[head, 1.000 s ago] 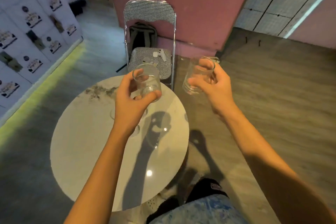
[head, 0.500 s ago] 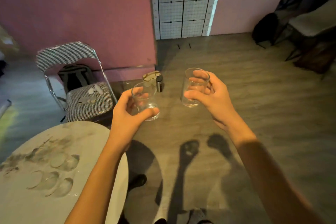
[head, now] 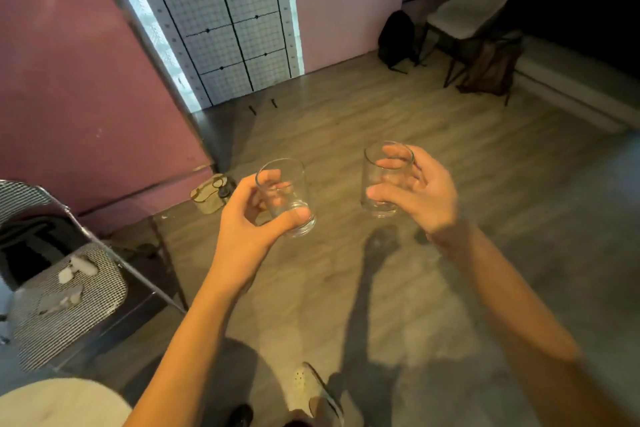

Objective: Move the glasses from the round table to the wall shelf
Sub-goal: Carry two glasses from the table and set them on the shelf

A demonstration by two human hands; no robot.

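Observation:
My left hand [head: 247, 218] is shut on a clear short glass [head: 289, 194], held upright over the wooden floor. My right hand [head: 420, 194] grips a second clear glass [head: 379, 180], also upright and at about the same height, a little to the right. Both glasses look empty. Only a sliver of the round white table [head: 59, 402] shows at the bottom left corner, behind my left arm. No wall shelf is visible.
A folding houndstooth chair [head: 65, 302] with small white items on its seat stands at the left. A pink wall [head: 86, 80] and a gridded panel [head: 228, 17] are ahead. A small bag [head: 209, 196] lies on the floor. A dark backpack [head: 396, 38] and a white chair [head: 478, 7] stand far right.
The view has swung right, away from the round table, which slid from the centre to the bottom left corner. Both hands keep holding their glasses out in front.

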